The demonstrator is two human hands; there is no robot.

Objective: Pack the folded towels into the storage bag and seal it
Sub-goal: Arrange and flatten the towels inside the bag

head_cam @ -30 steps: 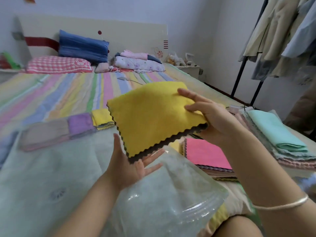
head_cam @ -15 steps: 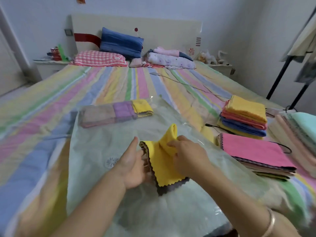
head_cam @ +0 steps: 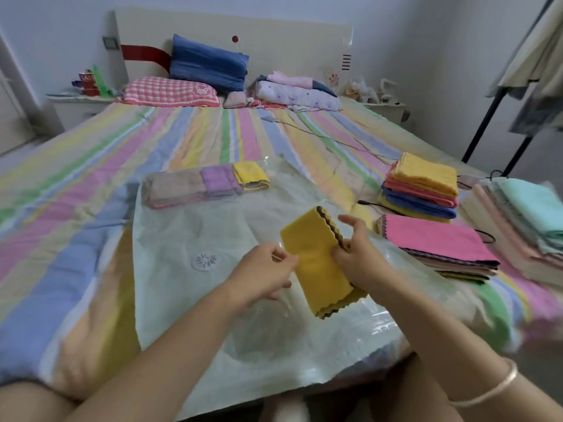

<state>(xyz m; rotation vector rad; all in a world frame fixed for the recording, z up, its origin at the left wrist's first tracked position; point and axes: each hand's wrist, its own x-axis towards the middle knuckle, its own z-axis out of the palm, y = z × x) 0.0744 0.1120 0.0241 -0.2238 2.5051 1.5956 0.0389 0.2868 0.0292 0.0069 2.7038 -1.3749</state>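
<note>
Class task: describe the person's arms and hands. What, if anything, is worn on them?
No sleeves are in view on either arm. The left hand and right hand wear no gloves. A thin, pale bangle circles the right wrist; the left wrist carries nothing.

Bed (head_cam: 91,184): covered by a sheet in pastel stripes, running lengthwise.
Headboard (head_cam: 274,41): cream, with a red band at its left.
Blue pillow (head_cam: 207,63): leans on the headboard, upright.
Pink checked pillow (head_cam: 167,92): lies flat, just in front of the blue one.
Folded bedding (head_cam: 298,94): piled right of the pillows, white, pink and dark blue.
Left nightstand (head_cam: 76,108): carries a red cup (head_cam: 88,82).
White cable (head_cam: 320,134): trails across the sheet.
Clothes rack (head_cam: 487,117): black, at far right, hung with pale garments (head_cam: 539,56).
</note>
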